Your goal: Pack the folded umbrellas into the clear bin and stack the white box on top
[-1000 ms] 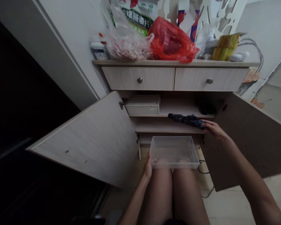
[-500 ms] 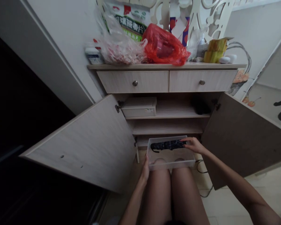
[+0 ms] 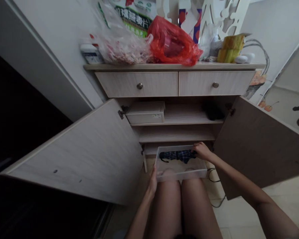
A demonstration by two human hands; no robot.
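A folded umbrella [image 3: 178,155], dark with a checked pattern, lies crosswise inside a clear plastic box [image 3: 200,173], nearer its far wall than its near one. Its handle and strap loop are toward the left end. The person's right hand [image 3: 203,151] is at the other end of it, fingers bent around the umbrella's tip by the box's far right corner — whether that grip is pinched on the cloth or already loosened, one cannot tell. The left hand [image 3: 152,182] is clamped on the box's left side, steadying it on the person's thighs [image 3: 168,202].

The step in hand looks like laying the umbrella into the box. The next move seems to call for letting the right end down flat and spreading the right-hand fingers clear of it — with the left hand keeping the box level on the legs.

Beyond the box stands a cabinet with its left door [image 3: 69,159] and right door [image 3: 259,149] swung open. A pale case [image 3: 144,113] sits at the left of its upper shelf [image 3: 181,114], and a dark item, too dim to name, lies at the right. The cabinet top [image 3: 164,67] carries a red bag [image 3: 174,43] and a clear bag [image 3: 127,49].
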